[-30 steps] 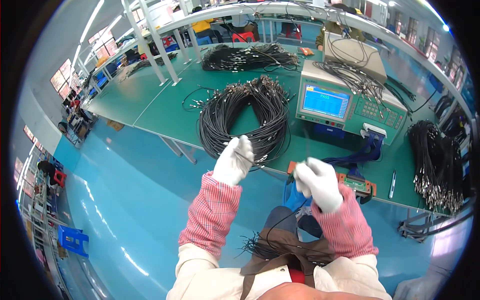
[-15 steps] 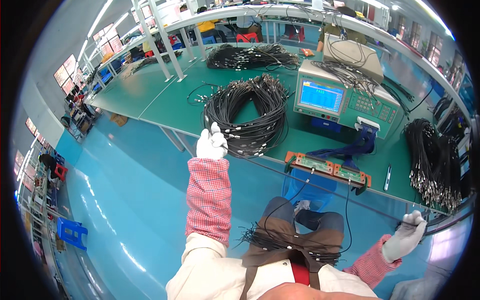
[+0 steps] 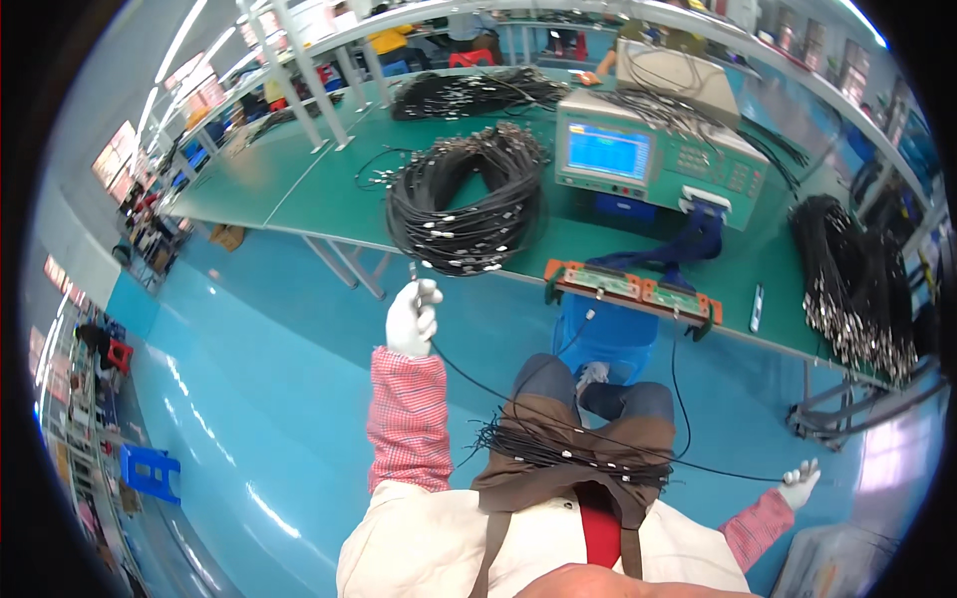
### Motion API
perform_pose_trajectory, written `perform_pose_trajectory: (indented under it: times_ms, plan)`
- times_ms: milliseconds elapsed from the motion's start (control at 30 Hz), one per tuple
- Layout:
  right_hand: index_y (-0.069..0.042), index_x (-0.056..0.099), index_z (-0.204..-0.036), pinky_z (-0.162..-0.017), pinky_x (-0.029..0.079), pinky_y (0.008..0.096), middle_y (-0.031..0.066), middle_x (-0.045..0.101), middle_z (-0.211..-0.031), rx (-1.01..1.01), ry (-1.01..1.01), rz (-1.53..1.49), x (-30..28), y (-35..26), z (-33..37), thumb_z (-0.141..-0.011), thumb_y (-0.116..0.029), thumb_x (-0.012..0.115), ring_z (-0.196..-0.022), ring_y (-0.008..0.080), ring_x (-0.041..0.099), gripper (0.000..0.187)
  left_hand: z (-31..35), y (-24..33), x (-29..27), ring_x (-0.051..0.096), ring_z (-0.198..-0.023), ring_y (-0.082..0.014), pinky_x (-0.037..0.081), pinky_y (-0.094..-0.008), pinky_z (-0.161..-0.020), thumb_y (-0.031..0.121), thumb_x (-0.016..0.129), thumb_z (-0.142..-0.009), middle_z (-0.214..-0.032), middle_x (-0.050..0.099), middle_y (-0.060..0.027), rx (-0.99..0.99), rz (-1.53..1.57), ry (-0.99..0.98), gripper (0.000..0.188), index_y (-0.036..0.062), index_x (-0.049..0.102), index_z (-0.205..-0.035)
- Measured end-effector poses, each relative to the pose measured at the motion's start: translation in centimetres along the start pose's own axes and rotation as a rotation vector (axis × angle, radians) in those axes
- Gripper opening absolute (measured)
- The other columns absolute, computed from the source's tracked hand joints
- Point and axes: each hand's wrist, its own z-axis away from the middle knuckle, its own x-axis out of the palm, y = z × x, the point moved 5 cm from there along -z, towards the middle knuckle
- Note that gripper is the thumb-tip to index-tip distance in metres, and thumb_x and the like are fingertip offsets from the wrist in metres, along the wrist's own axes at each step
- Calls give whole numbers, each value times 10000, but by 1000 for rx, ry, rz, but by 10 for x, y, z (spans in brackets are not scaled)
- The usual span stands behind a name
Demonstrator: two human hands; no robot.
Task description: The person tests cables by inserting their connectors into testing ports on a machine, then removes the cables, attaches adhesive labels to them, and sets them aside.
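My white-gloved left hand (image 3: 412,319): fingers curled round thin black cable (image 3: 461,370); white-gloved right hand (image 3: 797,484): fingers part-spread, grip unclear. Best draw gently, clear of loose black cable bundle (image 3: 543,450).

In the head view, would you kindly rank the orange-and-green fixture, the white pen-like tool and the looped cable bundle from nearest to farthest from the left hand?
1. Looped cable bundle: just beyond the left hand.
2. Orange-and-green fixture: off to the hand's right.
3. White pen-like tool: farthest right of the three.
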Motion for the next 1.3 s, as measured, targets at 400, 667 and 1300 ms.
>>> perform_pose_trajectory:
  times_ms: [400,667,1300]
  plan:
    - [-26,592,-989,-433,314,189,-4,540,-680,269,-961,751,229,129,142,-846,-202,529,-481,32,380,235,14,-98,112,370,-470,-13,285,-170,-411,247,489,-915,-657,540,8,79,-590,-251,286,28,610,-1052]
    - [-44,606,-909,-597,449,259,17,597,-776,-966,-1198,1083,310,161,175,-854,-253,539,-641,130,564,226,-18,-163,164,565,-751,-113,459,-242,-650,294,504,-906,-879,620,-52,-78,-583,-330,312,17,613,-1002]
    - [-22,605,-808,-497,375,192,-1,552,-693,424,-948,649,320,208,189,-861,-228,518,-577,61,476,230,8,-177,181,308,-476,2,264,-175,-433,216,524,-898,-616,512,59,-162,-416,-202,246,11,655,-929]
